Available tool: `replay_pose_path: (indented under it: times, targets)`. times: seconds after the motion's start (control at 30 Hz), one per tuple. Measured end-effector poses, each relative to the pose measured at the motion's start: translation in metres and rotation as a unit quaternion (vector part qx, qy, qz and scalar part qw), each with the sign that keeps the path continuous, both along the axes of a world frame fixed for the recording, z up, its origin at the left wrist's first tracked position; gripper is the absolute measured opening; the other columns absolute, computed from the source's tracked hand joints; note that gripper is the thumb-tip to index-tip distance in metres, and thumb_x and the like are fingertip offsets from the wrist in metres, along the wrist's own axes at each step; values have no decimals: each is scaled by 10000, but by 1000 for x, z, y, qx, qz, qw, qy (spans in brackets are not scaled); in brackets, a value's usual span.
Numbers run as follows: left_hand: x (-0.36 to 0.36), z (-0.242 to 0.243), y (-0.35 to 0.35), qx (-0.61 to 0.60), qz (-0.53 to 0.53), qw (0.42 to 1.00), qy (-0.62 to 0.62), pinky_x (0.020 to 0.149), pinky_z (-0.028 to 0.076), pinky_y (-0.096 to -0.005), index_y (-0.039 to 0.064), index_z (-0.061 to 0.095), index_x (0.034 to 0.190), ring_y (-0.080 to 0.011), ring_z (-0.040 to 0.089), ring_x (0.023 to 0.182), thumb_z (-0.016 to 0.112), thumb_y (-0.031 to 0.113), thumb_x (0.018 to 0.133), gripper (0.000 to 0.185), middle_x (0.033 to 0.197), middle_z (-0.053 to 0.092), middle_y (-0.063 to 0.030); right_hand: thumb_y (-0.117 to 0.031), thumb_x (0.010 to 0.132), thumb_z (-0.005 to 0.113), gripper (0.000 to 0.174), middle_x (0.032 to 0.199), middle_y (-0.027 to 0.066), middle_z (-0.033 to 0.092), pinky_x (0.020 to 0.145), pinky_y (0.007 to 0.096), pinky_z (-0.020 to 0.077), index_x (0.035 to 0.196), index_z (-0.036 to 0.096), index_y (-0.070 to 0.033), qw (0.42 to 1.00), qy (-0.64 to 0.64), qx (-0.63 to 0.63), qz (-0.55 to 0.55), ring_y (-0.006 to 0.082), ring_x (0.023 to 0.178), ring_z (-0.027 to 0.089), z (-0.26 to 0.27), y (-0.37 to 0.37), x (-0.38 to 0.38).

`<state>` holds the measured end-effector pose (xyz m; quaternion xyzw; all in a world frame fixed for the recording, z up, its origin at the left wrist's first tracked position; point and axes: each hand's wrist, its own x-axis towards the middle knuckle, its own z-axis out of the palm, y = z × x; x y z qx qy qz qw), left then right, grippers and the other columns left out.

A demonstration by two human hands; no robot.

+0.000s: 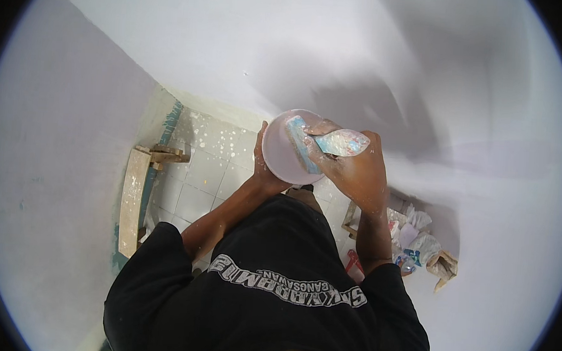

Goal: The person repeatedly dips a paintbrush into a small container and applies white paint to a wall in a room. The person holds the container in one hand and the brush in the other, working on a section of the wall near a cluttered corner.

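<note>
My left hand (265, 172) grips a round plastic tub (269, 151) by its left and near side, in front of my body. Pale lilac paint (282, 151) shows inside it. A wide paintbrush (345, 142), its handle crusted with white and blue paint, is held in my right hand (359, 166). The brush head lies over the tub's opening at the right, bristles facing the paint; whether they touch it I cannot tell. Specks of paint dot my right hand and forearm. My right fingers hide part of the brush and the tub's right rim.
A pale wall (212, 41) rises before me, meeting another wall (62, 114) at the left corner. Paint-spattered tiles (204, 171) cover the floor. At left stands a wooden bench (134, 200). Plastic bags (421, 244) and a clear bottle (405, 263) lie low at right.
</note>
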<state>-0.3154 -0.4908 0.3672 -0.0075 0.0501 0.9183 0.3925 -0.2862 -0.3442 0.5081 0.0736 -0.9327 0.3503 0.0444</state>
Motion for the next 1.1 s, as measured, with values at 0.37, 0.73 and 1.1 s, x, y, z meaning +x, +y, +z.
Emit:
replay_pose_path:
  times: [0.37,0.73,1.1]
  targets:
    - [-1,-17,6,124,-33,992,16,1156,255,-588,182,319,1503,-346,326,1414,267,740,922,807,1539,328,-119,-78,848,717,142,894,115,722,695,301,518,947,692,21,997,77,-24,11,193,745,669,-9,19,-1]
    - [-8,-8,13,70,-24,997,12,1153,268,-585,172,274,1528,-349,315,1419,250,720,937,806,1542,312,-127,-36,874,696,137,961,124,714,779,298,519,982,670,45,991,54,-115,-36,175,869,671,-5,35,-5]
    - [-12,-7,8,108,-28,993,30,1146,286,-576,170,314,1502,-336,333,1407,262,725,934,795,1523,338,-118,-52,895,682,148,966,115,712,763,294,521,1008,671,43,985,10,-162,-56,163,849,658,-11,23,-7]
